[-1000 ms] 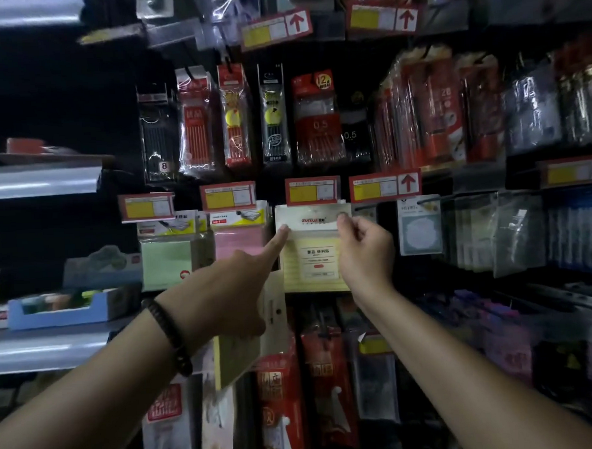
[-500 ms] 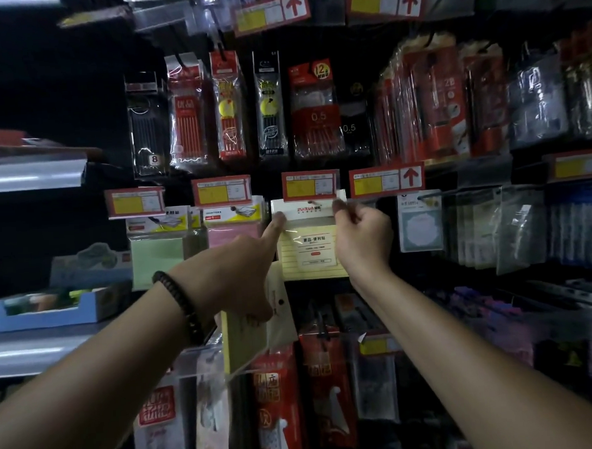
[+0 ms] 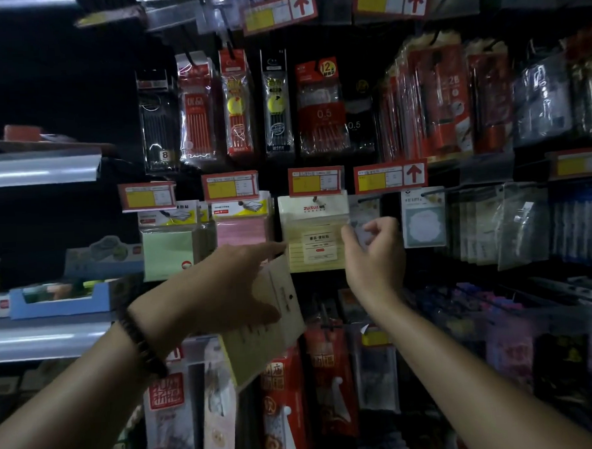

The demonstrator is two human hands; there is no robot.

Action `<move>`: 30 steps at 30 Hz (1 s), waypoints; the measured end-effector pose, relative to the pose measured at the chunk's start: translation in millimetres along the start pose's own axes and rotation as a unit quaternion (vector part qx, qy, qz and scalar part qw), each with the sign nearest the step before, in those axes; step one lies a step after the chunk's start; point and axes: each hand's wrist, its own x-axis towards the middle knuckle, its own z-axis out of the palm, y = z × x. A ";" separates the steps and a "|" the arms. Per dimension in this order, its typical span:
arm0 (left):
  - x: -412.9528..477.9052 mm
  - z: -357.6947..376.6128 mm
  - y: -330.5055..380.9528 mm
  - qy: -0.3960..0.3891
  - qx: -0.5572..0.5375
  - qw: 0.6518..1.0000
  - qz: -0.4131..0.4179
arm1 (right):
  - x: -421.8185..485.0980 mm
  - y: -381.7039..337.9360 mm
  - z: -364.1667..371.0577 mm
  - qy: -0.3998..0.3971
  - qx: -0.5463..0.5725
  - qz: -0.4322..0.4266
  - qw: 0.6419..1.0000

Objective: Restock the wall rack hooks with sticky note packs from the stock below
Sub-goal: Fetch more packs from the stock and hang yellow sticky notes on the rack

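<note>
The hung pack (image 3: 314, 238) of yellow sticky notes is dangling from its hook (image 3: 315, 199) in the middle row of the wall rack, its white header reading "ZUIXUA" in red. The left hand (image 3: 229, 286) is gripping a spare pack (image 3: 264, 332) of the same yellow notes, tilted, under the palm, while its index finger is pointing at the hung pack's lower left edge. The right hand (image 3: 375, 251) is hovering at the pack's right edge with fingers curled. The blur makes it hard to tell whether the thumb is pinching the wrapper or only touching it.

Just left of the hung pack, a pink pack (image 3: 241, 229) and a green pack (image 3: 167, 253) are hanging on neighbouring hooks. A clear pack (image 3: 364, 207) is peeking out behind the right hand, and a pale round-patterned pack (image 3: 423, 221) is hanging further right. Red-bordered price tags (image 3: 316, 182) with yellow panels are sitting above each hook, some carrying a red up-arrow. Their small print is unreadable. Above them, pen packs (image 3: 319, 109) are showing "0.5", "12", "8" and "2B". Red packs (image 3: 283, 396) with Chinese characters are hanging below the forearms. At the left, a blue tray (image 3: 58, 302) is resting on a metal shelf (image 3: 47, 338).
</note>
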 end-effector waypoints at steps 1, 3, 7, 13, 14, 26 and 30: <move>-9.2 0.2 -1.6 0.013 -0.005 1.000 0.000 | -9.8 1.8 -6.5 -0.004 0.011 -0.023 1.000; -26.3 1.3 -3.5 0.036 -0.021 0.999 -0.009 | -28.6 3.2 -20.0 -0.041 0.047 -0.046 0.997; -42.4 10.3 4.0 0.126 -0.176 0.976 -0.016 | -42.8 -3.2 -39.2 -0.186 0.110 0.066 0.974; -19.4 46.3 23.7 0.254 -0.256 0.932 0.028 | -40.3 -21.6 -42.1 -0.313 0.215 0.185 0.906; -13.7 51.0 25.0 0.262 -0.258 0.929 0.035 | -38.4 -21.8 -40.4 -0.286 0.217 0.181 0.916; 36.2 79.4 2.9 0.269 -0.120 0.956 0.013 | 25.7 -10.7 -3.6 -0.094 0.171 0.063 0.979; 46.3 74.3 -3.7 0.269 -0.103 0.957 0.024 | 35.8 -7.8 9.2 -0.075 0.203 0.063 0.974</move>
